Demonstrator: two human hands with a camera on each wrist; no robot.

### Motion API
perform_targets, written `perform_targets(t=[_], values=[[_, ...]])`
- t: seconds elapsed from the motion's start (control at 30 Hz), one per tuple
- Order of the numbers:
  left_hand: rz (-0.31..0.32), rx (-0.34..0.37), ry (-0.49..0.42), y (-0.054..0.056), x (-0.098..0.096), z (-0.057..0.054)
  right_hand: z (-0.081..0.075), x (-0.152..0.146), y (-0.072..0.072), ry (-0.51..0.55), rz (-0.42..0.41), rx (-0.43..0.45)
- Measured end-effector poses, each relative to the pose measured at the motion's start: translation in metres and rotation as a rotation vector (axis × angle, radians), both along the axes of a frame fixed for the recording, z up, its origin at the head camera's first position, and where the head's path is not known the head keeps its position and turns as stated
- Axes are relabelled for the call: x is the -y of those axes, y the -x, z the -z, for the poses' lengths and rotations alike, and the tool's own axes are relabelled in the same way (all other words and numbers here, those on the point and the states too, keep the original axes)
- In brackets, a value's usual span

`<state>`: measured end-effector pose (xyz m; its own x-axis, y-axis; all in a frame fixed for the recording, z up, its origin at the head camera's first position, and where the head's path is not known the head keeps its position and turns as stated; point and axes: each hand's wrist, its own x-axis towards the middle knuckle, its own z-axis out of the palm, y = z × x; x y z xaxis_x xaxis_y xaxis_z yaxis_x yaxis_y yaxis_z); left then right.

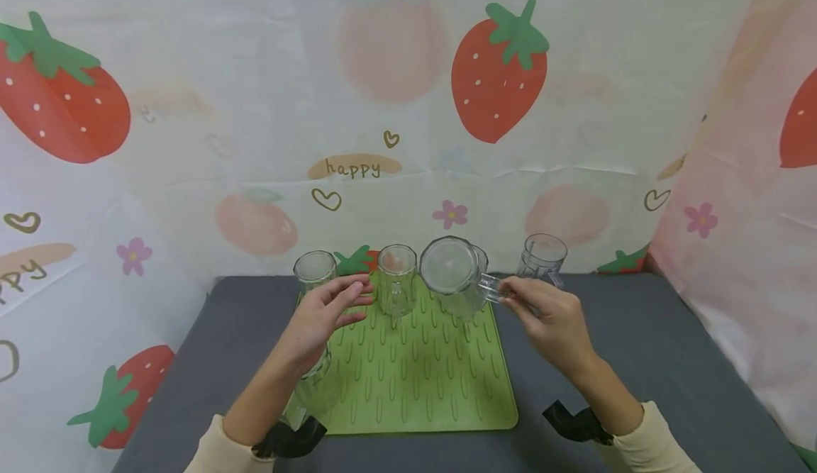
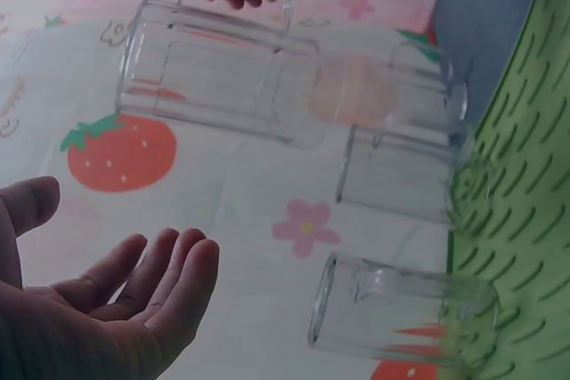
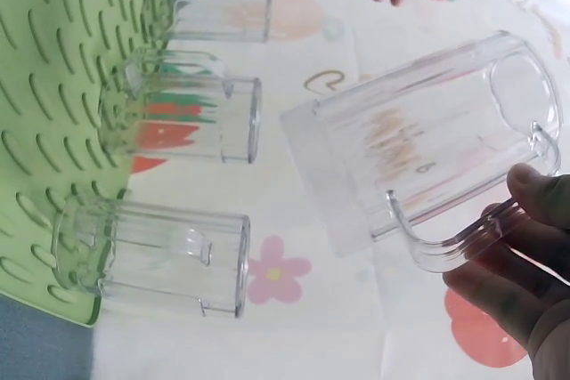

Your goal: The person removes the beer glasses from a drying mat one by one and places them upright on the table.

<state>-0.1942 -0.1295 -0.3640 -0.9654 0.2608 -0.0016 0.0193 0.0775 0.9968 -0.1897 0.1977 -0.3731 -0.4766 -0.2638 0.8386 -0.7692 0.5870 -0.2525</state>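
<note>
My right hand (image 1: 542, 320) pinches the handle of a clear glass mug (image 1: 449, 266), held tilted above the green ridged mat (image 1: 421, 388). In the right wrist view, the thumb and fingers of that hand (image 3: 525, 260) close round the handle. My left hand (image 1: 332, 310) is raised over the mat's left side, holding nothing; in the left wrist view its fingers (image 2: 183, 295) are loosely extended. Behind it a clear mug (image 1: 315, 267) stands at the back left, and another mug (image 1: 397, 281) is at the back middle. A further mug (image 1: 317, 388) is partly hidden by my left forearm.
One more clear mug (image 1: 542, 249) stands behind my right hand, its base hidden. The mat lies on a dark grey tabletop (image 1: 638, 359). A strawberry-printed curtain (image 1: 593, 132) hangs close behind and along the sides.
</note>
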Motion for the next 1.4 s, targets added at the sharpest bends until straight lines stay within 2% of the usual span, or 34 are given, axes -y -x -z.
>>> perform_targets(t=[0.27, 0.43, 0.6, 0.83, 1.0, 1.23, 1.4], values=[[0.051, 0.082, -0.088, 0.005, -0.010, -0.002, 0.000, -0.002, 0.001, -0.113, -0.010, -0.122], [0.090, 0.114, -0.135, 0.008, -0.014, -0.002, -0.001, -0.002, 0.002, -0.128, -0.030, -0.175], [0.142, 0.141, -0.164, 0.014, -0.016, 0.000, -0.001, -0.001, 0.002, -0.118, -0.060, -0.189], [0.186, 0.231, -0.199, 0.023, -0.020, -0.001, -0.004, 0.001, 0.002, -0.126, -0.092, -0.272], [0.209, 0.300, -0.218, 0.029, -0.022, -0.003, -0.004, 0.001, 0.003, -0.137, -0.099, -0.300], [0.285, 0.380, -0.246, 0.040, -0.026, -0.003, -0.004, 0.002, 0.002, -0.185, -0.125, -0.331], [0.288, 0.454, -0.251, 0.047, -0.033, -0.002, -0.002, 0.004, 0.002, -0.196, -0.136, -0.362]])
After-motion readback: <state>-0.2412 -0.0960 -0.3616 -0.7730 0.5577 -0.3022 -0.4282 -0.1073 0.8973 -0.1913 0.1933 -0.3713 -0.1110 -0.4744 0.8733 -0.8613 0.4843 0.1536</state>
